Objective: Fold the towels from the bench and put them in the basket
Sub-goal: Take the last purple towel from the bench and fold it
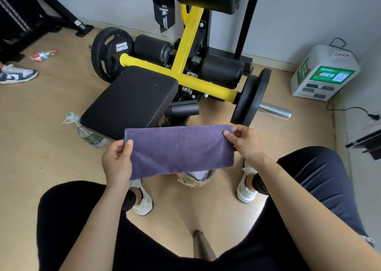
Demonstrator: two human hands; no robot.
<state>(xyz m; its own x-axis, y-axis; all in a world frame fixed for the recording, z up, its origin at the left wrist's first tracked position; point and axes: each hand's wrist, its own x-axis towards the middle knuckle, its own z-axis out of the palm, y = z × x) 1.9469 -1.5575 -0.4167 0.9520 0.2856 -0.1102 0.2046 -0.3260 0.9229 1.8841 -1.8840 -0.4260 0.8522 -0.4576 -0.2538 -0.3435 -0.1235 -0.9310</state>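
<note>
Fingers of the left hand are curling round the left edge of the folded purple terry-cloth towel, thumb lying on its face, while the right hand is pinching the upper right corner between thumb and fingers. Both hands are holding the towel stretched flat in the air, in front of the black padded bench seat and clear of it. It is hanging over the pale woven basket, which is standing on the wooden floor between the person's feet, mostly hidden.
</note>
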